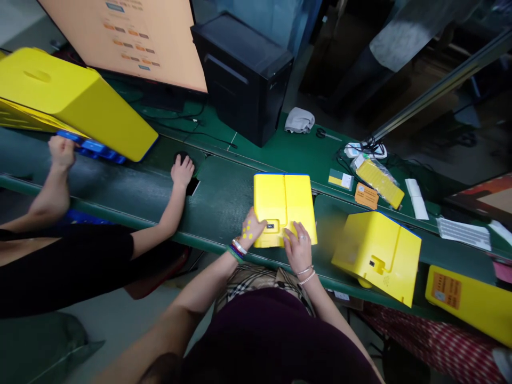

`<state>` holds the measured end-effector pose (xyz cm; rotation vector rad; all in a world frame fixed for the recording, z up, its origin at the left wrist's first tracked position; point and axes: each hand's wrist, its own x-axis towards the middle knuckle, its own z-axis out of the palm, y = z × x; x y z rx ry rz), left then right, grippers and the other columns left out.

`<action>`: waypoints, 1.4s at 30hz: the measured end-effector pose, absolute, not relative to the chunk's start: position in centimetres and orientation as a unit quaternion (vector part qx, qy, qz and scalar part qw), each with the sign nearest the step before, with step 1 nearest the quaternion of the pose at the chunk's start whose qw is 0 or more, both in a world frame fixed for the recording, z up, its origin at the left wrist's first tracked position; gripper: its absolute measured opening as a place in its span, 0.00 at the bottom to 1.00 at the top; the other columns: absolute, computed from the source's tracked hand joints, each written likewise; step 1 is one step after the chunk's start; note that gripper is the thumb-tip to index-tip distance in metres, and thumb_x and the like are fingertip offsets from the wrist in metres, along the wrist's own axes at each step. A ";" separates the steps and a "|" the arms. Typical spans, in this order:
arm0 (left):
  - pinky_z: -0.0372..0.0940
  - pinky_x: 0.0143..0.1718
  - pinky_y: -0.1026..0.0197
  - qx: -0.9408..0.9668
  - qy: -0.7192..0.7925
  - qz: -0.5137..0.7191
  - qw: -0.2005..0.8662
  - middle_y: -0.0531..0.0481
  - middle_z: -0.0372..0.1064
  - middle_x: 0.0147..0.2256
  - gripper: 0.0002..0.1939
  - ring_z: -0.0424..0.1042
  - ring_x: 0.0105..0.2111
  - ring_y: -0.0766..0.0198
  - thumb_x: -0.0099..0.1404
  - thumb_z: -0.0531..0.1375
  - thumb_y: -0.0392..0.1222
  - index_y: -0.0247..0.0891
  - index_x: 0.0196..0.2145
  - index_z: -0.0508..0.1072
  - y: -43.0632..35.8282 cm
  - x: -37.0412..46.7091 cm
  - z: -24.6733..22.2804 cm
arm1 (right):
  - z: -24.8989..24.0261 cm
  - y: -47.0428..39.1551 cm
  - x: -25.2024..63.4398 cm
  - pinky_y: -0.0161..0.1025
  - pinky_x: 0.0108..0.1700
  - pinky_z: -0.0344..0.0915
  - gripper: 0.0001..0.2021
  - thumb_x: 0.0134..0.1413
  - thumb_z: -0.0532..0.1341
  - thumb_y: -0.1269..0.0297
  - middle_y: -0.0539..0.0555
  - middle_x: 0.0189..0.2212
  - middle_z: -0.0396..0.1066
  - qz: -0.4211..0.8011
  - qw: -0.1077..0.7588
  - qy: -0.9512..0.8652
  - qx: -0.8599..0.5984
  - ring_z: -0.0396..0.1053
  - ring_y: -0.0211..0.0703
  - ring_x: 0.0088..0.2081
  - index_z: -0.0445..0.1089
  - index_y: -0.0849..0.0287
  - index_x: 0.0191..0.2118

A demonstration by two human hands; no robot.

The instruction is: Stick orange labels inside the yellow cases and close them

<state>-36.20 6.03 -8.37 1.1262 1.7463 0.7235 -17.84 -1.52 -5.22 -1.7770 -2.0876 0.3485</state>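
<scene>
A yellow plastic box (298, 200) with a blue back edge stands on the green bench in front of me. It has a seam down its face and a small recess holding a dark socket near the bottom. My left hand (252, 228), with yellow dots on its back, grips the box's lower left side, thumb by the recess. My right hand (299, 246) rests on the lower right of the face, fingers apart. The box's underside and far side are hidden.
Another yellow box (384, 250) tilts at the right, beside a labelled yellow one (476, 298). At left, a co-worker's hand (183, 170) rests on a mouse near a large yellow case (108, 112). A black computer tower (248, 69), scissors (328, 134) and power strip (366, 150) line the back.
</scene>
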 end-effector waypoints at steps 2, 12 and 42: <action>0.67 0.48 0.51 0.540 0.708 0.203 0.407 0.42 0.75 0.43 0.27 0.75 0.43 0.47 0.53 0.61 0.36 0.38 0.52 0.69 9.5 -38.3 -7.4 | -5.3 -1.0 -16.5 0.58 0.61 0.59 0.16 0.66 0.51 0.60 0.62 0.59 0.63 0.127 0.231 -0.718 -0.644 0.53 0.53 0.65 0.72 0.57 0.50; 0.59 0.60 0.55 0.790 0.355 0.177 0.467 0.45 0.73 0.51 0.24 0.69 0.55 0.52 0.49 0.60 0.32 0.42 0.46 0.76 20.4 -37.7 2.1 | -4.1 4.5 -9.4 0.55 0.63 0.53 0.29 0.64 0.46 0.47 0.67 0.60 0.60 0.141 0.352 -0.528 -0.759 0.55 0.54 0.63 0.65 0.63 0.59; 0.59 0.56 0.34 0.818 0.514 0.207 0.152 0.76 0.55 0.62 0.48 0.56 0.63 0.43 0.49 0.60 0.42 0.81 0.61 0.45 8.4 -32.0 -1.3 | -12.9 23.7 9.1 0.46 0.61 0.55 0.23 0.55 0.58 0.68 0.67 0.59 0.61 0.211 0.101 -0.382 -0.894 0.57 0.53 0.61 0.65 0.65 0.57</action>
